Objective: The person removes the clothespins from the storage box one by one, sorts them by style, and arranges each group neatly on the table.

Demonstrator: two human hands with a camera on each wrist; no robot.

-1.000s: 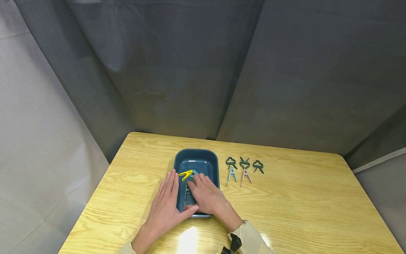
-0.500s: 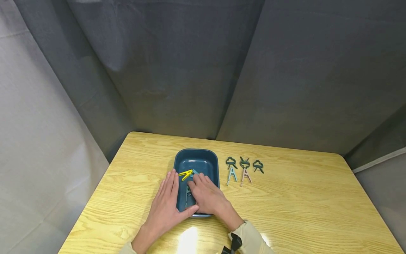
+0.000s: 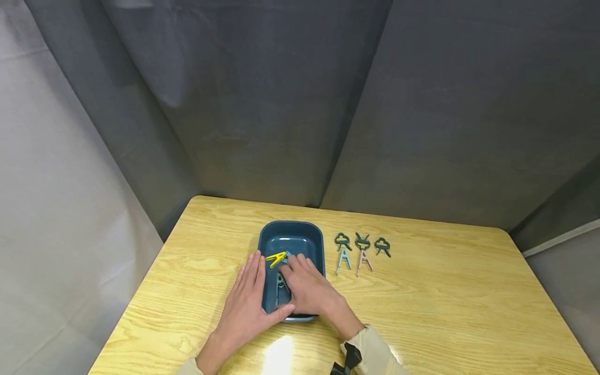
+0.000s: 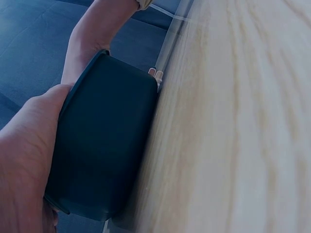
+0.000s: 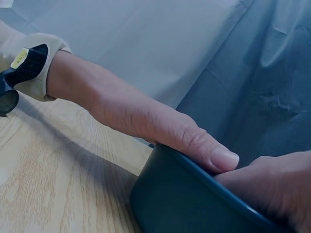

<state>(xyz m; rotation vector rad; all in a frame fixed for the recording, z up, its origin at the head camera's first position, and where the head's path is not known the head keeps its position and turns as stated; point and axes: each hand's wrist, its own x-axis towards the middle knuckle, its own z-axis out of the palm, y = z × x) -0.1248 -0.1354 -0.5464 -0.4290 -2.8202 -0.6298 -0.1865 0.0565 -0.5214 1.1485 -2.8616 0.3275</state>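
A dark blue bin (image 3: 291,240) stands on the table. My left hand (image 3: 244,302) lies along its left rim with straight fingers, the thumb (image 5: 206,148) stretched over the near rim. My right hand (image 3: 307,286) reaches down into the bin, its fingers bent toward the floor; cannot tell whether they hold anything. Just beyond those fingertips lie a yellow clothespin (image 3: 276,259) and a blue clothespin (image 3: 287,255). Beside the right thumb a dark green clip (image 3: 280,281) shows partly, the rest hidden by the hand. The bin's outer wall (image 4: 102,136) fills much of the left wrist view.
Right of the bin, dark green plant clips (image 3: 362,241) form a row on the table. Below them lie a light blue clothespin (image 3: 344,259) and a pink clothespin (image 3: 364,261). Grey curtains (image 3: 262,104) hang behind the table (image 3: 445,291). A black device (image 5: 29,68) is strapped at the left wrist.
Inside the bin the right hand's fingers have shifted slightly, so more of the dark green clip shows. The left hand keeps its place on the rim. The clips on the table have not moved.
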